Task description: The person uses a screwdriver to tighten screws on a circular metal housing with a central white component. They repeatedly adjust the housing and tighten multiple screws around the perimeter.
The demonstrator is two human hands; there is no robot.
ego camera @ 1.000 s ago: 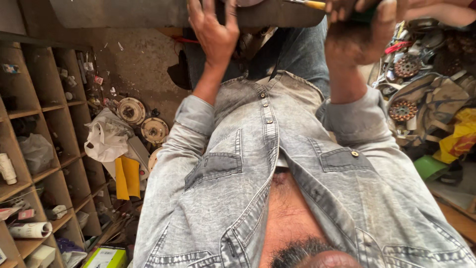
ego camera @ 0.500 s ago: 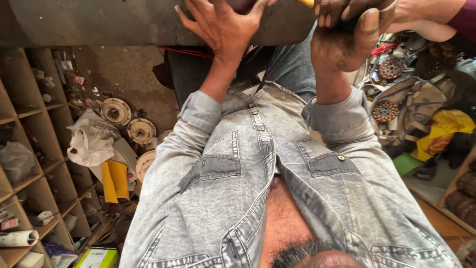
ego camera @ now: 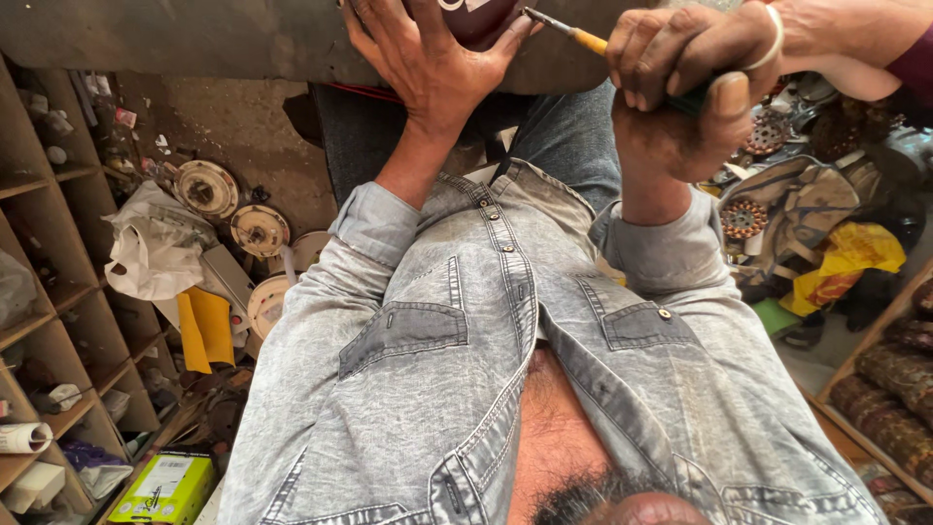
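Note:
My left hand (ego camera: 423, 68) is spread over a dark maroon rounded object (ego camera: 473, 19) at the top edge of the view, palm pressed on it. My right hand (ego camera: 675, 92) is closed around the dark handle of a screwdriver (ego camera: 583, 39). Its orange shaft and thin metal tip point left at the maroon object. The object rests on a grey bench slab (ego camera: 194, 39). Another person's hand (ego camera: 836, 34), with a pale ring and a maroon sleeve, lies against my right hand from the upper right. My grey denim shirt (ego camera: 486, 331) fills the middle.
Wooden shelves (ego camera: 39, 321) with small parts stand at the left. On the floor lie a white plastic bag (ego camera: 155, 248), round discs (ego camera: 258, 228), a yellow sheet (ego camera: 209, 326) and a green box (ego camera: 165, 486). Copper-wound motor parts (ego camera: 743, 219) and bags clutter the right.
Both hands stay at the bench edge. The view has dropped slightly, so the screwdriver's orange shaft and tip show beside the maroon object, and the other person's hand has come closer.

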